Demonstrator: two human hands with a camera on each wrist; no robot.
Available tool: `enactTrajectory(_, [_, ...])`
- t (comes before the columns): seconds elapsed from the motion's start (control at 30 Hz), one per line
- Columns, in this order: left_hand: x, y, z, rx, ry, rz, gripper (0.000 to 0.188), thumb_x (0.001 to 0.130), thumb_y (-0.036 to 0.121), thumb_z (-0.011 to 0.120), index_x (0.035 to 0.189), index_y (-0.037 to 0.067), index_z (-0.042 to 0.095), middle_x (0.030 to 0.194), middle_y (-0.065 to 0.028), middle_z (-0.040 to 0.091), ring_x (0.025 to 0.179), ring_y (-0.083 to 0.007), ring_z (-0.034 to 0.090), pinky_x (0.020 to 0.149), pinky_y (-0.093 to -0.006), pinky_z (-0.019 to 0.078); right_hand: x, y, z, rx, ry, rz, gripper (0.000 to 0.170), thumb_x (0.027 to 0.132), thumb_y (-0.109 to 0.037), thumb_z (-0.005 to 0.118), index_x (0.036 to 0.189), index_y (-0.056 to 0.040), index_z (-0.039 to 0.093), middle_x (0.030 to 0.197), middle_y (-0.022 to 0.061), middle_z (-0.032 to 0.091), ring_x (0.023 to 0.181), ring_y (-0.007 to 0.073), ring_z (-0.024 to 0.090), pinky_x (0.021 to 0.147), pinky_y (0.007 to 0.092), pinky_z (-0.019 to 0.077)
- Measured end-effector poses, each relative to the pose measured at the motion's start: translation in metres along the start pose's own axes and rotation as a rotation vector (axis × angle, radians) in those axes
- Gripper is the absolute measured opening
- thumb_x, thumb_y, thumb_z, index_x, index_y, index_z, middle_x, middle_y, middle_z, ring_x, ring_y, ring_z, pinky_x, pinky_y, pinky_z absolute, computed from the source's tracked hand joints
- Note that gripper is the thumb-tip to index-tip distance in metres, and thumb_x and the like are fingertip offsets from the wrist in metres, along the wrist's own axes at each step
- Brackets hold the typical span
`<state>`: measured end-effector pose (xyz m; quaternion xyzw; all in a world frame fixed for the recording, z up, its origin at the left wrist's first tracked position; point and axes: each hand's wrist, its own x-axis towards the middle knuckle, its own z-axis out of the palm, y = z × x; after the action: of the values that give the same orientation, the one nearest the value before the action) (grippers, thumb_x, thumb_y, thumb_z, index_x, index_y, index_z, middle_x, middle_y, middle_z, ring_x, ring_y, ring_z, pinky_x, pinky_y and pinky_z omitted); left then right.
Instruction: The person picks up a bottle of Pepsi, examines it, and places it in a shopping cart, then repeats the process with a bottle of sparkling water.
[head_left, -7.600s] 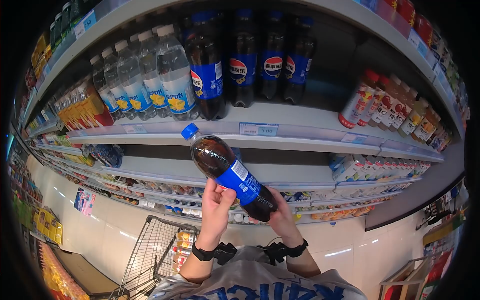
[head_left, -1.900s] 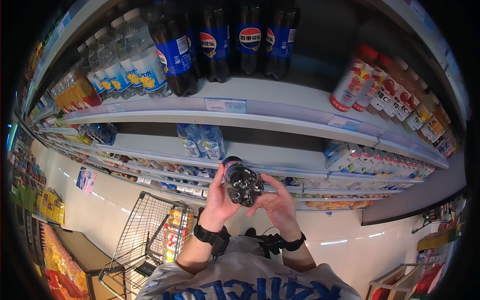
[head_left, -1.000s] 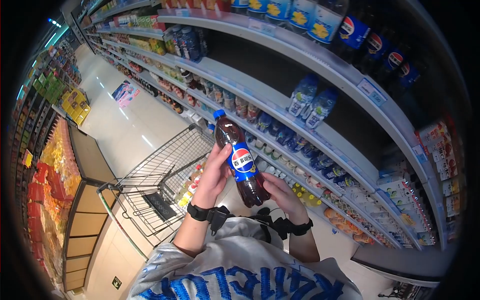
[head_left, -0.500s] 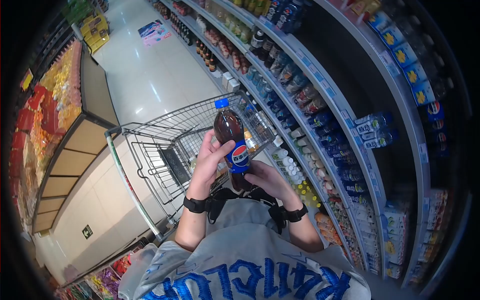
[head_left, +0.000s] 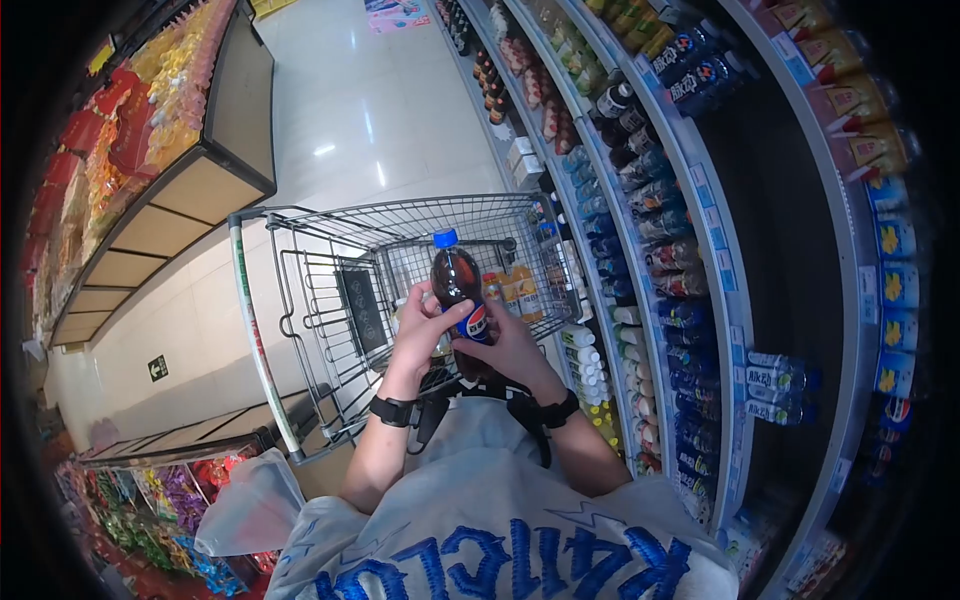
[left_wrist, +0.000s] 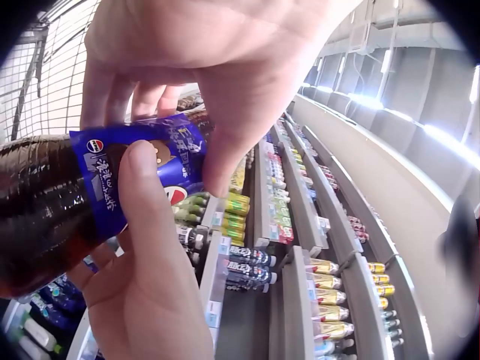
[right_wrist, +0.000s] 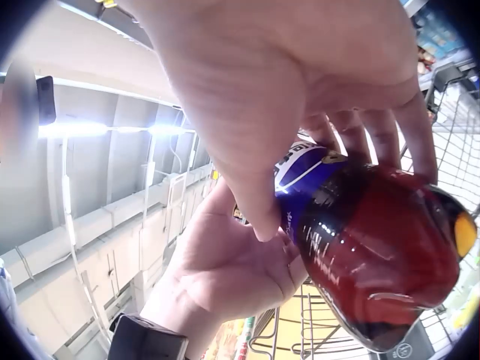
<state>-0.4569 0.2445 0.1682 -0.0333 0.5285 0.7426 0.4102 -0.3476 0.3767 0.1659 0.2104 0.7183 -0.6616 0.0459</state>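
A cola bottle (head_left: 455, 272) with a blue cap and blue Pepsi label is held in front of the chest, cap pointing away, overlapping the cart in the head view. My left hand (head_left: 415, 335) grips it around the label, thumb across the front. Lower on the bottle, my right hand (head_left: 520, 355) holds the other side, its thumb lying on the label in the left wrist view. The right wrist view shows the dark bottle base (right_wrist: 375, 262) sticking out past my right hand's fingers. Behind the bottle stands a wire shopping cart (head_left: 420, 208).
Orange-labelled bottles (head_left: 518, 293) stand in the cart, whose handle (head_left: 262, 350) is on the left. Drink shelves (head_left: 725, 260) run along the right. A display stand (head_left: 190, 200) is at upper left, beside the tiled floor (head_left: 340, 110); a plastic bag (head_left: 255, 505) is at lower left.
The view has turned left, from facing the shelf to facing the cart and aisle. The bottle stayed in both hands, was tipped base-up and turned, and now overlaps the cart.
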Motion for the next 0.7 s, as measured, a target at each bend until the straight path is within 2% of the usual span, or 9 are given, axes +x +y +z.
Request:
enactTrajectory(0.13, [0.035, -0.012, 0.031, 0.042, 0.089, 0.019, 0.053, 0.083, 0.003, 0.074, 0.122, 0.003, 0.039, 0.104, -0.0109, 0.067, 0.094, -0.0149, 0.064, 0.083, -0.0292, 0.0524, 0.037, 0.021, -0.036, -0.093, 0.034, -0.029, 0.073, 0.073, -0.035, 0.081, 0.128, -0.0017, 0.048, 0.106, 0.0149, 0.063, 0.103, 0.0274, 0.062, 0.085, 0.038, 0.05])
enactTrajectory(0.2, [0.066, -0.038, 0.036, 0.035, 0.099, 0.016, 0.054, 0.084, 0.005, 0.074, 0.123, 0.003, 0.036, 0.105, -0.0115, 0.066, 0.094, -0.0147, 0.064, 0.081, -0.0286, 0.0532, 0.058, 0.041, -0.056, -0.214, 0.009, 0.013, 0.077, 0.071, -0.028, 0.084, 0.132, -0.0005, 0.045, 0.111, 0.0122, 0.064, 0.095, 0.0187, 0.065, 0.081, 0.0334, 0.0531])
enactTrajectory(0.27, [0.095, -0.064, 0.039, 0.083, 0.077, 0.055, 0.055, 0.085, 0.007, 0.074, 0.124, 0.003, 0.035, 0.105, -0.0111, 0.066, 0.093, -0.0148, 0.065, 0.08, -0.0281, 0.0533, 0.081, 0.067, -0.075, -0.193, -0.014, 0.01, 0.076, 0.069, -0.03, 0.084, 0.129, 0.0002, 0.048, 0.111, 0.0128, 0.064, 0.095, 0.0203, 0.065, 0.083, 0.0344, 0.0522])
enactTrajectory(0.33, [0.117, -0.088, 0.043, 0.232, 0.104, 0.063, 0.052, 0.088, 0.016, 0.072, 0.124, 0.002, 0.038, 0.11, -0.0123, 0.063, 0.097, -0.0149, 0.062, 0.081, -0.0281, 0.0515, 0.095, 0.092, -0.09, -0.143, 0.025, 0.099, 0.069, 0.067, -0.033, 0.083, 0.121, -0.0023, 0.052, 0.107, 0.0173, 0.064, 0.1, 0.0283, 0.065, 0.086, 0.0376, 0.0504])
enactTrajectory(0.4, [0.141, -0.124, 0.037, 0.394, 0.168, -0.062, 0.049, 0.091, 0.027, 0.069, 0.124, 0.001, 0.042, 0.114, -0.014, 0.061, 0.101, -0.0158, 0.06, 0.082, -0.0287, 0.0502, 0.111, 0.114, -0.105, -0.244, 0.099, 0.114, 0.072, 0.065, -0.034, 0.084, 0.12, -0.0002, 0.052, 0.108, 0.0193, 0.065, 0.1, 0.032, 0.065, 0.085, 0.0387, 0.0509])
enactTrajectory(0.43, [0.147, -0.147, 0.037, 0.264, 0.112, -0.248, 0.049, 0.093, 0.034, 0.065, 0.124, 0.001, 0.045, 0.114, -0.0148, 0.06, 0.103, -0.0174, 0.059, 0.083, -0.0289, 0.0494, 0.116, 0.146, -0.114, -0.242, 0.082, 0.165, 0.073, 0.065, -0.035, 0.084, 0.121, -0.0001, 0.052, 0.108, 0.0195, 0.065, 0.101, 0.033, 0.065, 0.086, 0.0394, 0.0506])
enactTrajectory(0.57, [0.172, -0.193, 0.042, 0.327, 0.154, -0.357, 0.052, 0.095, 0.038, 0.061, 0.127, -0.001, 0.048, 0.117, -0.0168, 0.059, 0.103, -0.0192, 0.059, 0.086, -0.0304, 0.0493, 0.145, 0.216, -0.132, -0.319, 0.085, 0.244, 0.076, 0.066, -0.038, 0.082, 0.121, 0.0005, 0.048, 0.107, 0.0207, 0.065, 0.1, 0.0369, 0.065, 0.085, 0.0426, 0.0506])
enactTrajectory(0.63, [0.187, -0.238, 0.031, 0.392, 0.11, -0.313, 0.058, 0.096, 0.042, 0.057, 0.131, -0.003, 0.048, 0.12, -0.0206, 0.06, 0.109, -0.0242, 0.059, 0.092, -0.0335, 0.0474, 0.152, 0.246, -0.134, -0.326, 0.084, 0.268, 0.073, 0.066, -0.037, 0.081, 0.119, 0.001, 0.047, 0.105, 0.0224, 0.066, 0.098, 0.0392, 0.065, 0.083, 0.0447, 0.051])
enactTrajectory(0.7, [0.201, -0.272, 0.021, 0.539, 0.126, -0.303, 0.06, 0.096, 0.044, 0.055, 0.133, -0.003, 0.048, 0.121, -0.0224, 0.06, 0.112, -0.0272, 0.059, 0.095, -0.0347, 0.0457, 0.159, 0.277, -0.134, -0.335, 0.078, 0.358, 0.071, 0.067, -0.034, 0.081, 0.119, 0.0011, 0.049, 0.104, 0.0214, 0.066, 0.097, 0.0356, 0.066, 0.083, 0.0418, 0.051])
